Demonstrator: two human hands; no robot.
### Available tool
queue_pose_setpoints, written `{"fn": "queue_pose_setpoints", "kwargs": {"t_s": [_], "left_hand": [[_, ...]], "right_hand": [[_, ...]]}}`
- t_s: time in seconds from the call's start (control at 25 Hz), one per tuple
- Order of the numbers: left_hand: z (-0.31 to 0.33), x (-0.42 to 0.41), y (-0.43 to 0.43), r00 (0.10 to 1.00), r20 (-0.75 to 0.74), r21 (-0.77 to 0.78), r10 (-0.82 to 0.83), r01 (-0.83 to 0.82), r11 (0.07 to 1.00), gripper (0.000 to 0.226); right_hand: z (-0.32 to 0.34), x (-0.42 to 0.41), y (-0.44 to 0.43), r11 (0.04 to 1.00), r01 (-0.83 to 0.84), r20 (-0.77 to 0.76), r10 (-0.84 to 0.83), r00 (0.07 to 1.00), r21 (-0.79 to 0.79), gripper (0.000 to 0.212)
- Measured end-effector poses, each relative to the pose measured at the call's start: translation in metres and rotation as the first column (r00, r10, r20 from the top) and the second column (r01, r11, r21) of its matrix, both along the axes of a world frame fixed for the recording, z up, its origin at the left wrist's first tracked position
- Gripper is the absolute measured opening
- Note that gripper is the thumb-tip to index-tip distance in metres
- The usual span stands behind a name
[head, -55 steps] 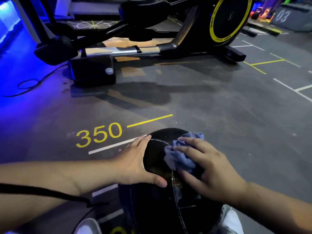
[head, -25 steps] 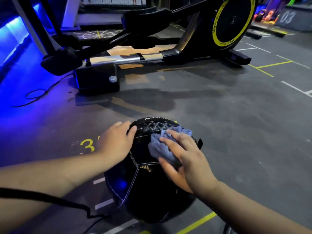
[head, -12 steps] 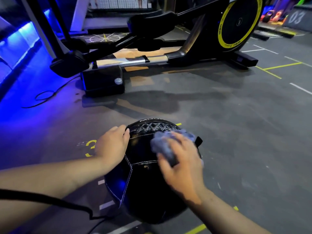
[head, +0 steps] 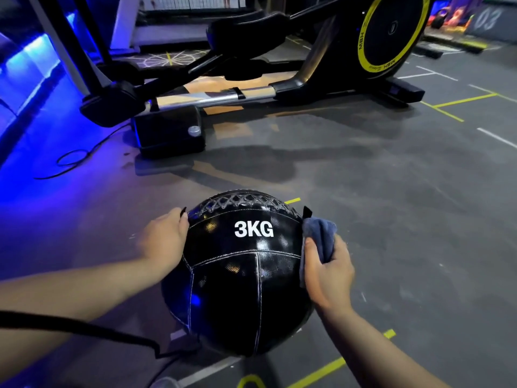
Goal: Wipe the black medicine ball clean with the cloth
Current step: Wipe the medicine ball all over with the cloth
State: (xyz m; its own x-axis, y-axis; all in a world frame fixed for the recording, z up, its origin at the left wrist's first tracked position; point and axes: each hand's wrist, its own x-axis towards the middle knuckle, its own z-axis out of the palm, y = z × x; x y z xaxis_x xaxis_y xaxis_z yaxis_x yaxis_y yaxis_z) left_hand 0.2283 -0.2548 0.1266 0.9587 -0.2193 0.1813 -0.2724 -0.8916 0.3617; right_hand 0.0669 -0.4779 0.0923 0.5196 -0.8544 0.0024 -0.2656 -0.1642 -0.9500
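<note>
Head view looks down on a black medicine ball resting on the grey gym floor, low in the middle of the picture, at about 6 o'clock from the exercise machine. The ball's top panel faces the camera and bears the white marking "3KG"; a laced seam runs along its far edge at 12 o'clock, and white stitching divides the panels below.

The left hand lies against the ball at about 10 o'clock, palm on the leather, fingers curved round the side near a small black tab. It is spread over the surface, pressing on it, not closed round anything. The right hand is at about 3 o'clock on the ball, fingers closed on a bunched grey-blue cloth. The cloth sticks up above the fingers and touches the ball's right edge, just below a second black tab.

A black cord crosses the left forearm and runs to the floor beside the ball at 7 o'clock. Yellow and white lines mark the floor near the ball at 5 o'clock and farther off at 2 o'clock. The machine's yellow-rimmed black wheel stands at 1 o'clock, and blue light washes the floor at 9 to 10 o'clock.
</note>
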Motion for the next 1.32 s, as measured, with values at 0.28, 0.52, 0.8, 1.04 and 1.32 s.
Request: {"fn": "queue_pose_setpoints", "kwargs": {"t_s": [0.28,0.52,0.8,1.04,1.32], "left_hand": [[-0.002,0.018,-0.002,0.997,-0.067,0.061,0.031,-0.027,0.998,0.031],[-0.01,0.026,0.016,0.99,-0.135,0.016,0.035,-0.034,0.999,0.028],[-0.007,0.016,0.006,0.989,-0.085,0.089,0.12,-0.113,0.99,0.03],[-0.007,0.012,0.005,0.989,-0.07,0.086,0.126,-0.12,0.989,0.031],[-0.004,0.006,0.007,0.992,-0.069,0.148,0.102,-0.091,0.985,0.028]], "right_hand": [[-0.002,-0.01,0.093,0.109,-0.411,-0.256,0.632,0.731,-0.905,0.03],[-0.004,-0.003,0.027,0.238,-0.421,-0.196,0.621,0.759,-0.875,0.037],[-0.029,-0.003,0.004,0.981,0.084,-0.004,-0.084,0.996,0.172,0.02],[0.025,0.026,0.056,0.585,-0.346,-0.087,0.424,0.901,-0.734,0.039],[-0.042,-0.012,0.096,-0.19,-0.415,-0.438,0.609,0.661,-0.89,0.026]]}}
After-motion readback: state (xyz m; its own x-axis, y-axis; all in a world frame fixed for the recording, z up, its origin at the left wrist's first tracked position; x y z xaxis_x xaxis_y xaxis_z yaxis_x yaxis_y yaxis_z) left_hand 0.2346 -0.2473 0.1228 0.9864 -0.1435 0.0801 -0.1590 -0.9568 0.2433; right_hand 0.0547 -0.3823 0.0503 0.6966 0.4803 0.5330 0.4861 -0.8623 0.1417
